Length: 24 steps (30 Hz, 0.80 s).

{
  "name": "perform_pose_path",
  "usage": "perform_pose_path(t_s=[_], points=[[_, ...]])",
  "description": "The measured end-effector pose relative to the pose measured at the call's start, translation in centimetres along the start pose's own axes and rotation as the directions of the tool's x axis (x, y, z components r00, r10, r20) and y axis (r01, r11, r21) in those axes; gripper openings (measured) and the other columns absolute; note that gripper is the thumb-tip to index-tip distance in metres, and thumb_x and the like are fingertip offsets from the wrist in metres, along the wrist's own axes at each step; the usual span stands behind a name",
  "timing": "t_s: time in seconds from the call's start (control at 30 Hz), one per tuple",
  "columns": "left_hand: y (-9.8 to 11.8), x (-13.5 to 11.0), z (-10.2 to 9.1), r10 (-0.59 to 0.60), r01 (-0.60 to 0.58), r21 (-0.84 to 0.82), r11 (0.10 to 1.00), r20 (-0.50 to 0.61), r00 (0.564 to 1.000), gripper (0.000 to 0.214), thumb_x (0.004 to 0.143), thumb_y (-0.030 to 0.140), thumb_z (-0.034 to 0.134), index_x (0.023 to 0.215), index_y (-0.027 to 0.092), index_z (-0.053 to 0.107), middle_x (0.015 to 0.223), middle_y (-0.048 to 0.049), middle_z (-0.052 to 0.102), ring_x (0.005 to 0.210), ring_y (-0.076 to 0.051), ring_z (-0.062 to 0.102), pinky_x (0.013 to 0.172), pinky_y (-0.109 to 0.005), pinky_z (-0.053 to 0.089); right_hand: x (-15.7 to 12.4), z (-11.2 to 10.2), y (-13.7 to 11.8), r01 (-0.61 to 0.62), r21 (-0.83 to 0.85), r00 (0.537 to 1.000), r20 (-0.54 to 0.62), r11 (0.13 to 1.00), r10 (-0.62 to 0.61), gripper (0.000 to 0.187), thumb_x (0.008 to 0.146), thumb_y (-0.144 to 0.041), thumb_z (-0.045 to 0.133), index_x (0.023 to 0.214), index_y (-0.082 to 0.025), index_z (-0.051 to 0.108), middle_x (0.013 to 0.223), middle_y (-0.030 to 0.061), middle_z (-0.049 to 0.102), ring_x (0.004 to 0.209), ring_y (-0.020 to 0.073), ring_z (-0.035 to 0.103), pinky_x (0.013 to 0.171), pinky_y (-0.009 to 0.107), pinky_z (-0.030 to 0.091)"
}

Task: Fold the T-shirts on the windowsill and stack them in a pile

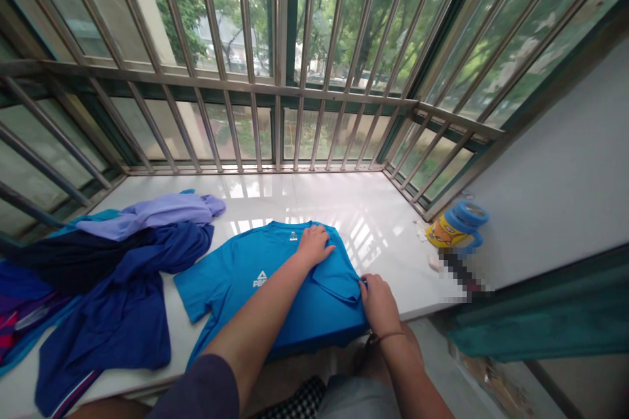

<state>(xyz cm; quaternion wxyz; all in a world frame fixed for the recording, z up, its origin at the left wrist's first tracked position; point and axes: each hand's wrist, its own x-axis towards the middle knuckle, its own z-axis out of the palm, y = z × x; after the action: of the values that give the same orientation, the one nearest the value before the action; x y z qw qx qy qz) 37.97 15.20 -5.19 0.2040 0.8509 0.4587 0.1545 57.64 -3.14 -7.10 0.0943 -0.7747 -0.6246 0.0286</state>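
A bright blue T-shirt lies spread on the white window ledge, its lower part hanging over the front edge. Its right sleeve is folded inward over the body. My left hand lies near the collar on the shirt's right shoulder, fingers curled and pressing the cloth down. My right hand is closed on the shirt's right side edge, pinching the fabric beside the folded sleeve.
A heap of clothes lies at the left: a dark blue garment, a lilac one and more at the far left. A yellow cup with a blue lid stands at the ledge's right end. Metal window bars enclose the ledge.
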Motion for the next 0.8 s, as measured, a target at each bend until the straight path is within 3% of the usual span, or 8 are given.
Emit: perform_pose_path(t_s=[0.17, 0.3, 0.4, 0.5, 0.6, 0.73, 0.8], points=[[2.3, 4.6, 1.5, -0.150, 0.153, -0.055, 0.987, 0.047, 0.988, 0.017, 0.096, 0.036, 0.070, 0.095, 0.021, 0.078, 0.112, -0.0132, 0.076, 0.116, -0.037, 0.068, 0.102, -0.051, 0.052, 0.0, 0.6, 0.8, 0.031, 0.034, 0.998, -0.061, 0.999, -0.029, 0.027, 0.108, -0.029, 0.048, 0.112, -0.022, 0.074, 0.108, 0.0120, 0.073, 0.100, 0.0275, 0.068, 0.092, 0.038, 0.051], [2.8, 6.1, 1.9, -0.157, 0.160, -0.105, 0.981, 0.044, 0.987, 0.026, 0.103, 0.035, 0.065, 0.125, 0.022, 0.072, 0.110, -0.0098, 0.079, 0.105, -0.029, 0.074, 0.095, -0.044, 0.055, -0.1, 0.9, 1.2, 0.004, 0.050, 0.997, -0.078, 0.999, 0.000, 0.029, 0.109, -0.029, 0.046, 0.114, -0.022, 0.073, 0.110, 0.0127, 0.072, 0.101, 0.0282, 0.067, 0.095, 0.039, 0.051], [3.1, 5.5, 1.8, -0.037, 0.037, -0.102, 0.994, 0.006, 0.999, 0.040, 0.104, 0.031, 0.063, 0.144, 0.027, 0.062, 0.133, -0.0095, 0.075, 0.126, -0.029, 0.068, 0.109, -0.045, 0.049, -0.2, 1.0, 1.4, -0.010, 0.059, 0.996, -0.086, 0.998, 0.015, 0.030, 0.109, -0.029, 0.045, 0.116, -0.021, 0.073, 0.113, 0.0132, 0.071, 0.103, 0.0284, 0.066, 0.097, 0.040, 0.051], [3.2, 4.1, 2.2, 0.137, -0.134, -0.077, 0.988, 0.025, 0.990, 0.034, 0.108, 0.031, 0.055, 0.138, 0.029, 0.069, 0.147, -0.0078, 0.069, 0.142, -0.028, 0.058, 0.123, -0.048, 0.038, -0.4, 1.0, 1.1, -0.006, 0.061, 0.994, -0.111, 0.998, 0.012, 0.031, 0.110, -0.029, 0.043, 0.119, -0.020, 0.072, 0.117, 0.0140, 0.071, 0.106, 0.0286, 0.066, 0.099, 0.040, 0.051], [3.0, 2.8, 3.2, 0.267, -0.262, -0.053, 0.964, 0.111, 0.957, 0.035, 0.106, 0.039, 0.059, 0.137, 0.032, 0.071, 0.155, -0.0063, 0.065, 0.148, -0.030, 0.053, 0.131, -0.054, 0.028, -1.0, 1.0, 0.5, 0.076, 0.081, 0.985, -0.159, 0.994, -0.062, 0.035, 0.111, -0.032, 0.043, 0.127, -0.020, 0.071, 0.128, 0.0159, 0.071, 0.117, 0.0301, 0.065, 0.105, 0.043, 0.050], [3.0, 1.7, 3.8, 0.321, -0.332, 0.034, 0.943, 0.182, 0.929, 0.059, 0.108, 0.048, 0.051, 0.164, 0.029, 0.047, 0.178, -0.0094, 0.035, 0.163, -0.034, 0.033, 0.133, -0.066, 0.020, -2.2, 1.5, 0.1, 0.278, 0.092, 0.953, -0.147, 0.956, -0.263, 0.037, 0.109, -0.040, 0.050, 0.133, -0.022, 0.071, 0.139, 0.0137, 0.071, 0.130, 0.0317, 0.062, 0.114, 0.047, 0.048], [3.3, 0.9, 3.4, 0.274, -0.283, 0.055, 0.958, 0.132, 0.953, 0.063, 0.109, 0.047, 0.046, 0.168, 0.026, 0.039, 0.180, -0.0107, 0.028, 0.164, -0.034, 0.030, 0.133, -0.065, 0.022, -2.8, 2.1, 0.5, 0.328, 0.078, 0.940, -0.122, 0.941, -0.318, 0.037, 0.108, -0.041, 0.052, 0.133, -0.024, 0.073, 0.140, 0.0121, 0.072, 0.132, 0.0326, 0.062, 0.117, 0.049, 0.046]])
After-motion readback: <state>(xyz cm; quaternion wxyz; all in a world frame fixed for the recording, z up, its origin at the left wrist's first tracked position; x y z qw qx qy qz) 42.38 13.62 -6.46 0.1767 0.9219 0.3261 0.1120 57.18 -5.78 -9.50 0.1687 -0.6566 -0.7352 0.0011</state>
